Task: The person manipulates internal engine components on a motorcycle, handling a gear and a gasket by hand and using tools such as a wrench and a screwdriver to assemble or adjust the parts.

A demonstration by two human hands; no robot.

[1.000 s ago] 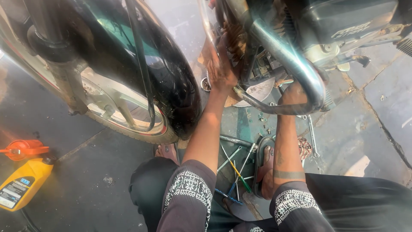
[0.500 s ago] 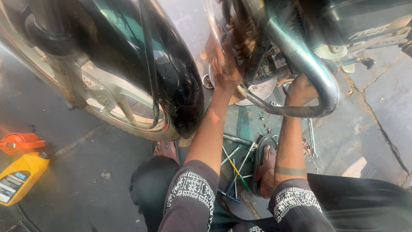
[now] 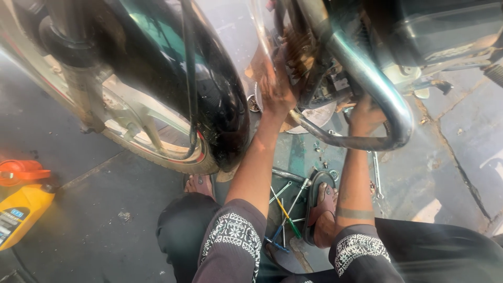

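Both hands up in the motorcycle's engine bay, mid-job on the engine side.

Nearest you: your knees and patterned sleeves, your sandalled foot (image 3: pixel 320 209) on the floor, loose hand tools (image 3: pixel 285 207) scattered just left of it, and a yellow oil bottle (image 3: pixel 21 212) far left. Further out, your left hand (image 3: pixel 276 89) is raised with the forearm nearly straight, palm and spread fingers pressed flat on the finned engine (image 3: pixel 304 52), grip released and holding nothing. Your right hand (image 3: pixel 365 114) reaches under the chrome crash guard (image 3: pixel 377 91), wrist bent; the pipe hides the fingers, so I can't tell its grip. Front wheel (image 3: pixel 157 131) is at far left. Judgement: you're feeling or steadying a part there; next move likely needs a tool from the floor, so free one hand first.
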